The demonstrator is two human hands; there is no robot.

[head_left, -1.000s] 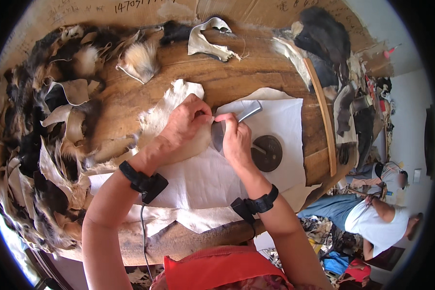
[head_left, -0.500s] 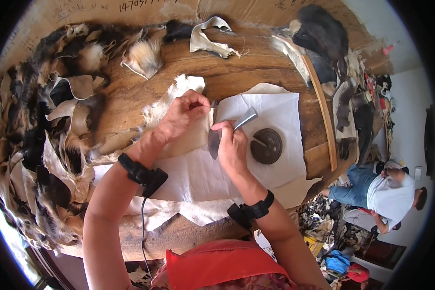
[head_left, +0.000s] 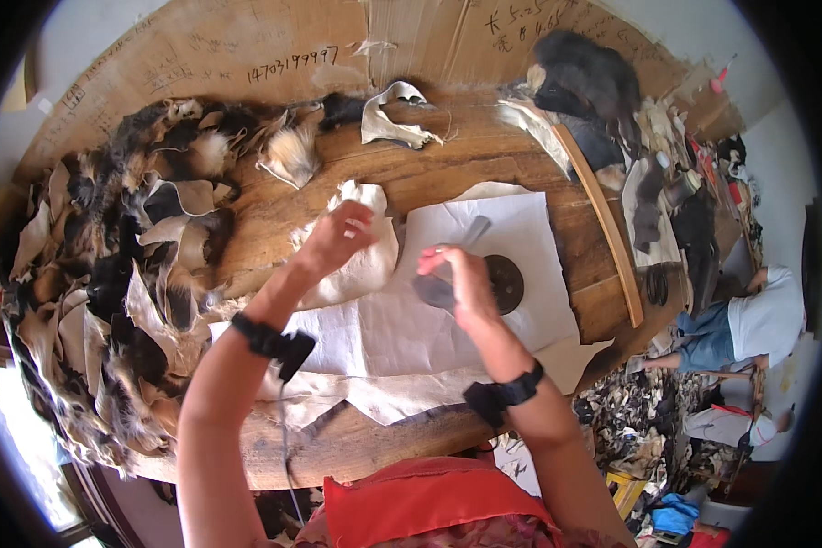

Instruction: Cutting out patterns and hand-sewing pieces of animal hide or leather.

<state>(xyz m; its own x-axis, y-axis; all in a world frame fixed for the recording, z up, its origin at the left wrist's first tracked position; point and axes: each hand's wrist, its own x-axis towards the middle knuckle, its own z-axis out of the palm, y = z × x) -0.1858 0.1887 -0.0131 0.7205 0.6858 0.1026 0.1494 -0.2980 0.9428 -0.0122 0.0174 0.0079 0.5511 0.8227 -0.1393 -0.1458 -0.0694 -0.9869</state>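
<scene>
On the wooden table (head_left: 447, 160), just ahead of the person's body, one pale fur piece (head_left: 374, 256) lies partly over one large white sheet (head_left: 525, 224), with the left hand (head_left: 341, 233) above it. The fingers of that hand are loosely curled; the hand is blurred, so I cannot tell whether its grip has hold of anything or whether it touches the piece. The right hand (head_left: 457, 274) is over the sheet, its grip closed on one knife (head_left: 477, 230): the grey handle slants up beyond the fingers and the dark, broad blade shows at their lower left. One round dark disc (head_left: 510, 283), partly covered by the right hand, lies flat on the sheet. Two black wristbands are worn, one on the left wrist (head_left: 269, 341) and one on the right wrist (head_left: 507, 395). A cream hide (head_left: 393, 397) shows below the sheet's near edge. Toward the far side are one tan tuft of fur (head_left: 289, 155) and one curved, pale scrap (head_left: 374, 123). One wooden strip (head_left: 603, 228) lies to the right, near a black pelt (head_left: 603, 78). Many overlapping fur scraps (head_left: 110, 320) crowd the left side, too tangled to count. Beyond the table's right end are two other people (head_left: 767, 315).
</scene>
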